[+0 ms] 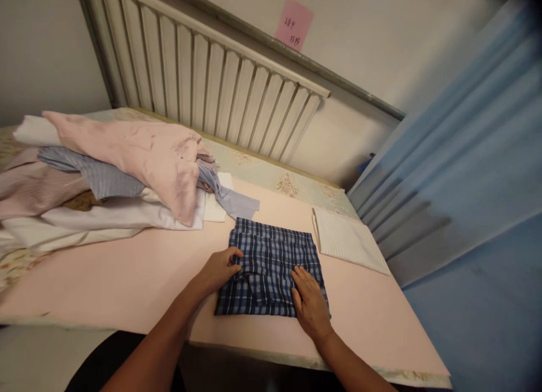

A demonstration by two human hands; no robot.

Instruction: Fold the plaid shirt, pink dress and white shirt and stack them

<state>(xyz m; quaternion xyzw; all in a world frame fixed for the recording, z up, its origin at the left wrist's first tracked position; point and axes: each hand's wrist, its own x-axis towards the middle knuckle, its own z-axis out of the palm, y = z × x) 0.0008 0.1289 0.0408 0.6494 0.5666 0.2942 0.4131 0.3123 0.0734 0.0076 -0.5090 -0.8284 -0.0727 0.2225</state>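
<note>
Pink cloth lay uppermost on a loose heap at the left of the pale pink work surface, and nothing in that heap looked neatly folded. A blue-grey sleeve trailed from it towards the far left corner of the plaid garment. The garment lay flat on the surface, near its front edge and directly before the person, under both hands.

At its left side the left hand had thumb and forefinger parted over the edge; whether the other fingers gripped any fabric I could not tell. The plaid was already brought into a compact near-rectangle, so its folding seemed largely done, though ripples across the middle remained to be smoothed. On its right side the right hand rested palm down, fingers extended and close together, pinching nothing. Farther right, a white ribbed piece lay folded, apparently finished.

Counting rightwards: one heap, with at least five pieces showing by colour, though overlaps hid the exact number; one radiator behind; two hands; one plaid garment; one pink note above; one white folded piece; one blue curtain.
</note>
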